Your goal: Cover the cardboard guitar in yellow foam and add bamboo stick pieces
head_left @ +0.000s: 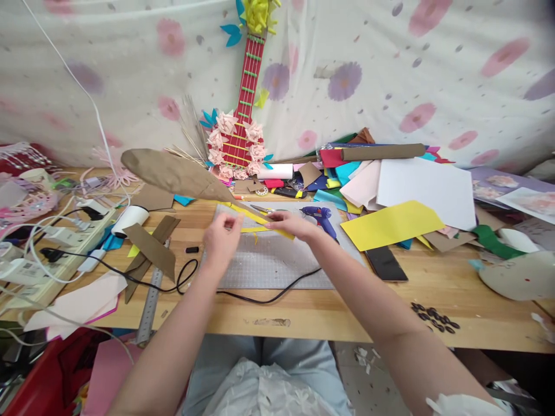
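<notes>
A glue gun (319,216) lies on the cutting mat (273,263), phone (385,264) to its right.

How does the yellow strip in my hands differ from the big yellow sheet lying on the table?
The yellow strip is narrow and long, held between the left hand and right hand over the cutting mat. The yellow sheet is broad, untouched, lying flat to the right on the wooden table. Both look the same bright yellow.
</notes>
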Tool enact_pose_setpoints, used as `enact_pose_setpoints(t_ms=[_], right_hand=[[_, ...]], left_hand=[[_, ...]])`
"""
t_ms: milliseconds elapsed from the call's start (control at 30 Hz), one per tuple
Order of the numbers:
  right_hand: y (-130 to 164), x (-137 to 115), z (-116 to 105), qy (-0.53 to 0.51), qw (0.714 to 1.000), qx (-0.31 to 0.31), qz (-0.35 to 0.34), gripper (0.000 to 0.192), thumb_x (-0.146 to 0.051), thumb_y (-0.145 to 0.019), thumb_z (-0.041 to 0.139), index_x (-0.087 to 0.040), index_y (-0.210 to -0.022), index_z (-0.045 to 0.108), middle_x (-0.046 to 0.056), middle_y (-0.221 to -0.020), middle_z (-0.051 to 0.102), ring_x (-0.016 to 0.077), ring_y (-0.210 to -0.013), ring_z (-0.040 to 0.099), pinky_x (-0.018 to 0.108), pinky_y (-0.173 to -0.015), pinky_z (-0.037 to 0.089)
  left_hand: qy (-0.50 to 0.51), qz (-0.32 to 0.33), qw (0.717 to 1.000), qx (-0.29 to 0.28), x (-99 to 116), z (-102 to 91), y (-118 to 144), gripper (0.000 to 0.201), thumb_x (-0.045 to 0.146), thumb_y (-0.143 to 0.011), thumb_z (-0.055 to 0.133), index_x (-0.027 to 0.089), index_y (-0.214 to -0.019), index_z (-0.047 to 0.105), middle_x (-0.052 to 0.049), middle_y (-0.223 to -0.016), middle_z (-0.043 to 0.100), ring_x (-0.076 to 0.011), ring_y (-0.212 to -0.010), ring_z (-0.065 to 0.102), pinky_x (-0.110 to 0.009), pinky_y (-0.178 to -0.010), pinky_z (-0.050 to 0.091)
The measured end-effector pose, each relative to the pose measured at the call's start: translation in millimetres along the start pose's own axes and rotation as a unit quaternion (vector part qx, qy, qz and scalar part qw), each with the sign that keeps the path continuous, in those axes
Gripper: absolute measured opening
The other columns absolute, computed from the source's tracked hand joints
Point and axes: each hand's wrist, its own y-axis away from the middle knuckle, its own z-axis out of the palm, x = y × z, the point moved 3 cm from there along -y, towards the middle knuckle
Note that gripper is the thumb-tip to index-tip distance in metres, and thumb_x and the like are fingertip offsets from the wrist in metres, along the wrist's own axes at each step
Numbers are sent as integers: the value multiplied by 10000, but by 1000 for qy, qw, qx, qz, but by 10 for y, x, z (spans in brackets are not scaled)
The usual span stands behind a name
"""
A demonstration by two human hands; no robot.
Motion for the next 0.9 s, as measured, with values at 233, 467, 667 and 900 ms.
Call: enact_pose_setpoints(t_ms=[233, 467, 667, 900], right_hand=[[126, -487, -766, 22, 994, -84, 70, 283, -380, -619, 733, -169, -805, 707, 50, -839, 684, 168, -782, 615, 287, -780, 476], [238, -762, -1079, -82, 988, -66, 114, 377, -477, -760, 590, -138, -902, 672, 89, -863, 683, 222, -877, 637, 370, -807, 505], [280, -873, -1403, -189, 970, 136, -71, 715, -729, -786, 212, -185, -1138, 515, 119, -1052, 640, 231, -1012, 598, 440, -874, 466], [17, -419, -349, -109, 990, 61, -60, 641, -642, -858, 179, -226, -1246, 474, 96, -1144, 619, 205, -1029, 593, 399, -880, 471]], left_hand=[[-241, 371, 896, 39, 584, -937, -605, 703, 387, -558, 776, 221, -1184, 503, -113, -1318, 428, -306, -1291, 292, -530, -1097, 30], [-367, 276, 885, -76, 552, -1073, -821, 410, 411, -704, 653, 270, -1086, 610, -20, -1095, 618, -240, -1004, 567, -415, -915, 408], [-183, 61, 981, -3, 390, -1329, -998, 521, 481, -647, 674, 188, -1075, 622, 0, -948, 662, -172, -852, 603, -393, -824, 475], [121, -61, 991, 16, 107, -819, -913, 483, 481, -699, 641, 85, -976, 615, -73, -918, 671, -164, -738, 625, -411, -768, 518]])
